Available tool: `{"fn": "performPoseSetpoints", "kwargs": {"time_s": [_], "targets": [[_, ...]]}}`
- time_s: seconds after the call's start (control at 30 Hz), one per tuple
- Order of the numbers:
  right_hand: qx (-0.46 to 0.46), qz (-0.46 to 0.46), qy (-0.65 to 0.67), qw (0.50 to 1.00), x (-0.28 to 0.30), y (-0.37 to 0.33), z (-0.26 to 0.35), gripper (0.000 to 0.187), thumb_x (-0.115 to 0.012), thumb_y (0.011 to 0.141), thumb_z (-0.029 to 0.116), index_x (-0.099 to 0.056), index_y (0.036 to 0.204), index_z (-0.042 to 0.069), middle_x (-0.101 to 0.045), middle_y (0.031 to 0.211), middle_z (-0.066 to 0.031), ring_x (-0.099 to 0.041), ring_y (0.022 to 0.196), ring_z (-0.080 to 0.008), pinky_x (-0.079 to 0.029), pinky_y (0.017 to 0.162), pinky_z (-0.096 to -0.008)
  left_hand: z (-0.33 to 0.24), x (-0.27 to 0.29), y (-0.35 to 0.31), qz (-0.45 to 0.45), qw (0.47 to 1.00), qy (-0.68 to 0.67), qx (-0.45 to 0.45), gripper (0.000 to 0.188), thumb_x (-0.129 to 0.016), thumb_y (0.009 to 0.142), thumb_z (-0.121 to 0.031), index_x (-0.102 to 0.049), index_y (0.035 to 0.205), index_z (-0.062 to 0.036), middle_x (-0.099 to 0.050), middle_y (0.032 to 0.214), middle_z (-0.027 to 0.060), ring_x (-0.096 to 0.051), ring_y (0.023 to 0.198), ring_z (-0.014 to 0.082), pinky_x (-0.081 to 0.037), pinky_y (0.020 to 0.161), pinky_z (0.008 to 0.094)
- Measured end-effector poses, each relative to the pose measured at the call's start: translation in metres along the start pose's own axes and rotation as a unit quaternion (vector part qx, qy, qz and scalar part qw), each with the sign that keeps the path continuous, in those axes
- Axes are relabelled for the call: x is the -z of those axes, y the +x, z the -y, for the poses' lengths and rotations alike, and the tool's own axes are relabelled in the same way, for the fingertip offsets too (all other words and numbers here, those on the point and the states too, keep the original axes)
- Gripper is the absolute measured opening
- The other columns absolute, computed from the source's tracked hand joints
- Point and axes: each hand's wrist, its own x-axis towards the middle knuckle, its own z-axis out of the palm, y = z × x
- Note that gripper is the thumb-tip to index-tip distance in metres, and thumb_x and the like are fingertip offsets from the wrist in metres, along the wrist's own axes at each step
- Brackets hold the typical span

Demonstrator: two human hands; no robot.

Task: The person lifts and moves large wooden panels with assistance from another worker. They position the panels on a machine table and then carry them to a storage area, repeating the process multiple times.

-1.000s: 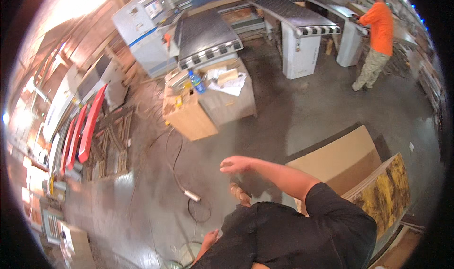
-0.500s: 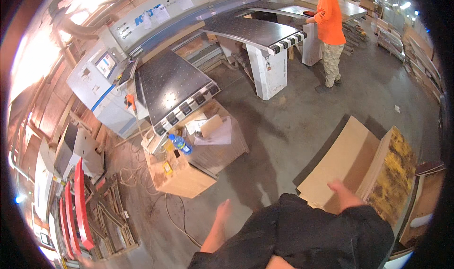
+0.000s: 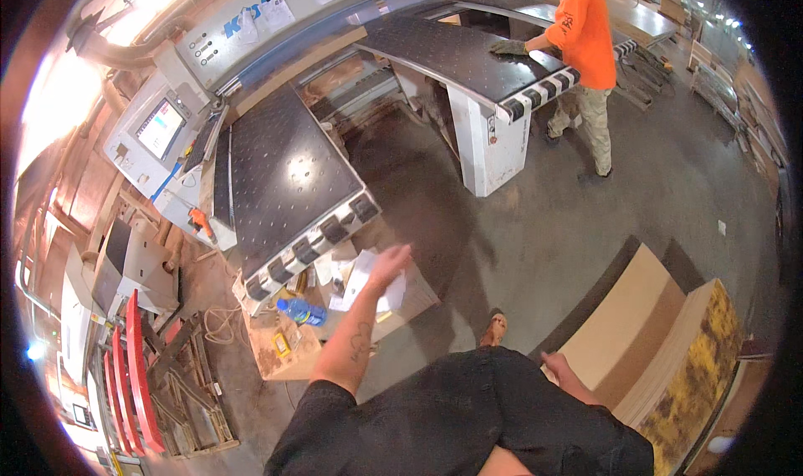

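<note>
My left hand point(image 3: 390, 267) is stretched forward over the papers point(image 3: 365, 285) on a wooden box point(image 3: 284, 360). Its fingers extend to the right, a little blurred, and it holds nothing. A blue-labelled bottle point(image 3: 302, 312) lies to the left of my forearm. My right hand point(image 3: 565, 371) hangs low beside my body, in front of the near end of a bent tan sheet point(image 3: 623, 309). Its thumb stands apart and nothing shows in its grasp; the other fingers are partly hidden.
A large machine has black tables point(image 3: 293, 183) with rollers along the edge. Beyond another black table point(image 3: 468, 62), a person in an orange shirt point(image 3: 590, 37) rests a gloved hand on it. A stack of sheets point(image 3: 690, 367) stands right; red bars point(image 3: 144, 376) lean left.
My left hand has risen forward over the papers. My right hand has shifted left and down. The view has moved closer to the machine, and the other person has stepped right.
</note>
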Motion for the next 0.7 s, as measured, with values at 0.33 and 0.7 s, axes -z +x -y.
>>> {"fn": "performPoseSetpoints", "kwargs": {"time_s": [0.33, 0.7], "targets": [[0.138, 0.07, 0.232, 0.96, 0.134, 0.177, 0.405, 0.043, -0.066, 0.1, 0.044, -0.066, 0.119, 0.006, -0.072, 0.106, -0.0051, -0.069, 0.095, -0.0167, -0.051, 0.079, -0.0333, -0.094, 0.094, 0.136, -0.127, 0.984, -0.104, -0.069, 0.043, -0.061, 0.105, -0.038, -0.064, 0.126, -0.0005, -0.07, 0.107, 0.0066, -0.068, 0.095, 0.017, -0.052, 0.085, 0.0304], [0.082, 0.056, 0.061, 0.993, 0.112, 0.411, 0.417, 0.044, -0.068, 0.097, 0.046, -0.065, 0.114, 0.006, -0.072, 0.097, -0.0049, -0.066, 0.077, -0.0168, -0.052, 0.066, -0.0349, -0.097, 0.213, 0.298, -0.346, 0.917, -0.156, -0.12, 0.03, -0.063, 0.105, -0.035, -0.068, 0.118, -0.0084, -0.074, 0.104, -0.0002, -0.064, 0.095, 0.007, -0.048, 0.077, 0.0253]]}}
